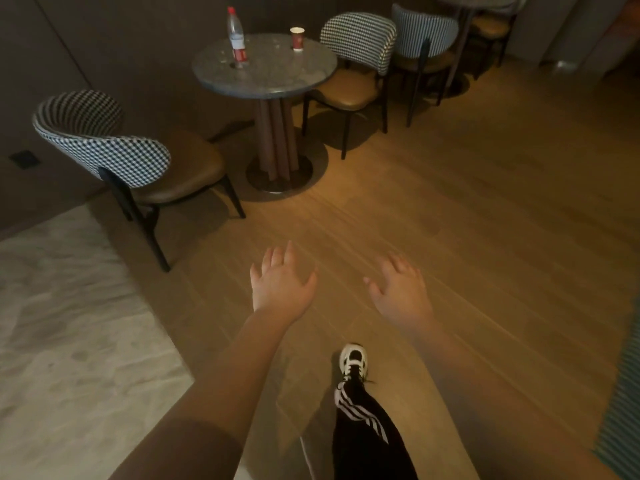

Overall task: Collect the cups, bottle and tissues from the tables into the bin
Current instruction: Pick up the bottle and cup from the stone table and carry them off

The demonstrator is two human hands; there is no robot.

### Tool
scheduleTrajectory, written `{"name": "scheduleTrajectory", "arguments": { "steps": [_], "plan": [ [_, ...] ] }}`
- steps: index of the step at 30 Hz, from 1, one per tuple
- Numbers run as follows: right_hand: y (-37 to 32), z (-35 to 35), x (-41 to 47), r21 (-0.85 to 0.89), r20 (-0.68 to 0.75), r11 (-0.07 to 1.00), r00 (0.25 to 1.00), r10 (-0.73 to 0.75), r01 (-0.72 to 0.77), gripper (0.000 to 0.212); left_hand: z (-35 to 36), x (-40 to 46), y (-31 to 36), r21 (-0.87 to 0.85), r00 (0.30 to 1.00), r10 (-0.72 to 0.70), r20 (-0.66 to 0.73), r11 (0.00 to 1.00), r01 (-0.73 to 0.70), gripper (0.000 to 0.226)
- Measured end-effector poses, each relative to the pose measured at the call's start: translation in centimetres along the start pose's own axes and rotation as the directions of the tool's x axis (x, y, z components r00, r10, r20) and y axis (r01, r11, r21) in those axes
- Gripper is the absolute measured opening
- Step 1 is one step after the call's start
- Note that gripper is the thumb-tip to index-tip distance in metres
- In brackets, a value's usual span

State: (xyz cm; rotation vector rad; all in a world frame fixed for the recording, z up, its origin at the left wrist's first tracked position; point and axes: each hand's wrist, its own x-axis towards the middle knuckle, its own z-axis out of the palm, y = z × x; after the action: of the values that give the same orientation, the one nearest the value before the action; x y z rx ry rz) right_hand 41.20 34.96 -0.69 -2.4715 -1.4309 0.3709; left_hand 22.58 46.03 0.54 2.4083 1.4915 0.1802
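A clear plastic bottle (237,38) with a red cap and red label stands on the left part of a round grey stone table (277,77) far ahead. A red and white paper cup (297,38) stands upright near the table's back edge, to the right of the bottle. My left hand (280,285) and my right hand (398,289) are stretched out in front of me over the wooden floor, palms down, fingers relaxed and holding nothing. Both hands are well short of the table. No bin or tissues are in view.
A houndstooth chair (114,147) stands left of the table, another (356,60) at its right. A striped chair (422,39) and a second table (464,1) lie further right. Wooden floor (450,209) stretches ahead, pale stone floor (69,323) at left. My shoe (353,362) steps forward.
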Motion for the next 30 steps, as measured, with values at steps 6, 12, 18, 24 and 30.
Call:
{"name": "scheduleTrajectory", "arguments": {
  "steps": [6,12,18,24,30],
  "plan": [
    [0.7,-1.7,20.4,0.019,-0.015,0.999,0.999,-0.031,0.031,0.060,0.0,18.5,1.4,-0.003,0.998,-0.030,-0.059,1.000,0.030,0.073],
    [-0.2,-5.9,38.6,0.038,-0.042,0.996,0.996,-0.082,0.083,0.058,-1.8,35.2,3.4,-0.010,0.992,-0.091,-0.092,0.996,0.090,0.073],
    [-1.8,-7.0,52.7,0.060,-0.011,0.992,0.994,-0.113,0.113,0.059,-3.1,47.7,2.9,-0.051,0.980,-0.164,-0.114,0.986,0.159,0.072],
    [-3.3,-5.5,68.3,0.065,-0.054,0.987,0.989,-0.140,0.144,0.060,-3.4,62.1,1.0,-0.088,0.965,-0.219,-0.143,0.974,0.208,0.072],
    [-6.8,-4.4,86.9,0.017,-0.018,0.981,0.981,-0.195,0.196,0.058,-4.0,79.5,-2.7,-0.171,0.946,-0.281,-0.162,0.952,0.254,0.072]
  ]
}}
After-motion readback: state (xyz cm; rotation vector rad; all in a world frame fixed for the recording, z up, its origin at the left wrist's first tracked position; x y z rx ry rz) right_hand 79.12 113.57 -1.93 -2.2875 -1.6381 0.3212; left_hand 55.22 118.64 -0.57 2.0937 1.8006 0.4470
